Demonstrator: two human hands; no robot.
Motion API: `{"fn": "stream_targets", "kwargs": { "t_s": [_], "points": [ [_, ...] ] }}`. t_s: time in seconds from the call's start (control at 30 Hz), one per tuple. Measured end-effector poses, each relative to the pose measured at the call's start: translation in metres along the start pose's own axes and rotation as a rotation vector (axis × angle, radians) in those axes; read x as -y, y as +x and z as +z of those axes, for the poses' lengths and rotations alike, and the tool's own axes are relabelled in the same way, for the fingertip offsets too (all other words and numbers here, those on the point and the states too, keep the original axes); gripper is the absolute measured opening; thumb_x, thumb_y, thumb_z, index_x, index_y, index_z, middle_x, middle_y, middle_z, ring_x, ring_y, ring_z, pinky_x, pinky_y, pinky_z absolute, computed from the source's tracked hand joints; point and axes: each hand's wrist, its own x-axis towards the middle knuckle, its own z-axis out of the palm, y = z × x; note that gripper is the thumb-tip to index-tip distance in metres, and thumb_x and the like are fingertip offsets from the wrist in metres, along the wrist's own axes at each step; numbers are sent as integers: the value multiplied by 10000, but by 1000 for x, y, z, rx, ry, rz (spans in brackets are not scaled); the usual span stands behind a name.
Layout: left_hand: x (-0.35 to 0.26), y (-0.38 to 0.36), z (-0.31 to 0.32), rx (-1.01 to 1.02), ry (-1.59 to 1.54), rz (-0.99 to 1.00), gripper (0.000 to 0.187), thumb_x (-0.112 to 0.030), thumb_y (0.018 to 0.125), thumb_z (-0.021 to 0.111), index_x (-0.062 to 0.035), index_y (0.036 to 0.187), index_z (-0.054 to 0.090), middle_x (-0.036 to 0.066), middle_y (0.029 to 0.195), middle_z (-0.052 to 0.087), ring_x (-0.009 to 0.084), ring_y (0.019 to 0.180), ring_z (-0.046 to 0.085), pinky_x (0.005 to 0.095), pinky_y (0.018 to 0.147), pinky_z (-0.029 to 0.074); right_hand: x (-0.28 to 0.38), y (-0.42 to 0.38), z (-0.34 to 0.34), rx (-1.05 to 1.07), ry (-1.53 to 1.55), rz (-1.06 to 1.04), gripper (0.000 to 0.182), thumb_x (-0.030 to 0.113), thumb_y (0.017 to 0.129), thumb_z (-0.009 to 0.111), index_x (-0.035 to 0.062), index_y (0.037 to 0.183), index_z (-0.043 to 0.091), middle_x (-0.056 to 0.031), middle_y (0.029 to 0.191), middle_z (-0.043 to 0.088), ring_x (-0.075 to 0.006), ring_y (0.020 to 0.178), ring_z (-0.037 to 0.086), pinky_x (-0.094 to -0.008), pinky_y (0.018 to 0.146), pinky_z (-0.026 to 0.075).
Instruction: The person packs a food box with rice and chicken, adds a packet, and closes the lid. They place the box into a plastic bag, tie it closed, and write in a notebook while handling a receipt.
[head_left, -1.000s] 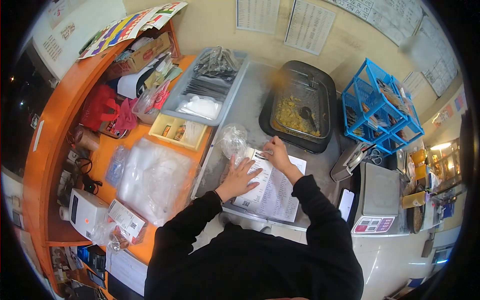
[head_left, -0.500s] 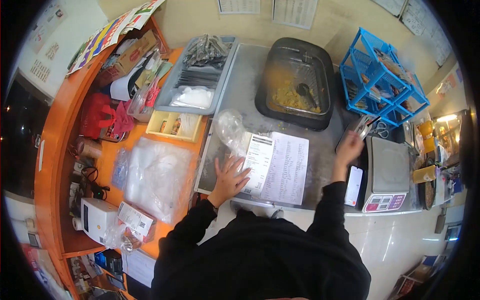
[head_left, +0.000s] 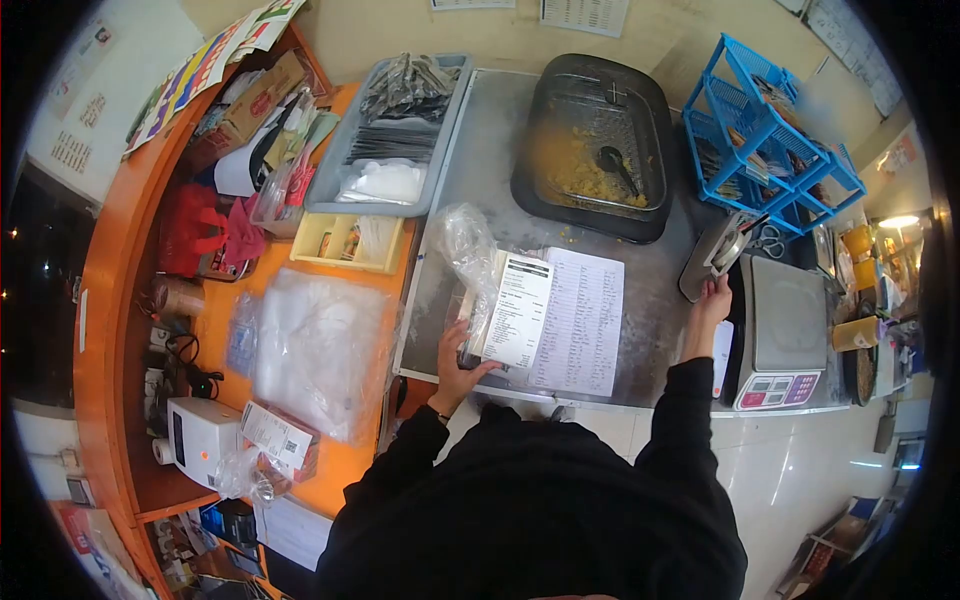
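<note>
1. Where the head view shows the left hand (head_left: 460,376), its fingers are curled around the lower end of a plastic-wrapped packet (head_left: 479,308), with the thumb at the bottom edge of the printed receipt (head_left: 518,310).
2. In the same view, the packet lies on the metal bench (head_left: 485,150), partly under the receipt; loose plastic (head_left: 465,238) extends from its far end.
3. The handwritten sheet (head_left: 580,320) lies just right of the receipt.
4. The right hand (head_left: 708,305) is at the near end of the tape dispenser (head_left: 703,262); whether its fingers are grasping or released cannot be told.
5. A phone (head_left: 722,355) lies partly hidden between the right forearm and the weighing scale (head_left: 788,310).
</note>
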Motion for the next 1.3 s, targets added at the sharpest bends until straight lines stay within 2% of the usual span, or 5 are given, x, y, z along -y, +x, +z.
{"fn": "stream_targets", "kwargs": {
  "t_s": [0.27, 0.53, 0.7, 0.93, 1.3],
  "points": [
    [1, -6, 6, -85, 30, -64, 824, -285, 525, 804, -65, 1157, 323, 176, 1224, 329, 316, 1124, 350, 408, 945, 290, -21, -21, -41, 186, -109, 889, 64, 97, 778, 549, 36, 794, 557, -102, 752, 579, -268, 738, 581, -473, 780, 453],
    [8, -7, 12, -117, 16, -46, 822, -262, 526, 803, -59, 1167, 331, 170, 1229, 322, 303, 1121, 357, 397, 925, 313, -2, -265, 80, 1371, -714, 596, 119, 110, 774, 597, -8, 784, 607, -27, 588, 541, -86, 479, 506, -224, 420, 435],
    [-1, -4, 10, -173, 52, -37, 746, -205, 531, 793, -64, 1133, 377, 183, 1182, 369, 338, 1073, 401, 410, 888, 358, -42, -323, 90, 1439, -987, 255, 144, 114, 780, 588, -22, 741, 616, -44, 495, 525, -65, 441, 486, -225, 353, 352],
    [1, -13, 11, -122, 169, -31, 585, -129, 567, 744, -85, 1075, 457, 183, 1156, 392, 350, 1034, 429, 405, 836, 394, -38, -337, 104, 1478, -1535, -341, 198, 164, 688, 580, -32, 680, 600, -212, 620, 579, -355, 580, 582, -403, 581, 478],
    [-4, -10, 10, -94, 267, -19, 506, -109, 599, 707, -106, 1060, 499, 160, 1136, 418, 328, 1006, 427, 401, 840, 360, -32, -337, 112, 1579, -1766, -528, 277, 253, 693, 610, -23, 668, 605, -198, 636, 588, -304, 605, 609, -377, 548, 492]
  ]
}}
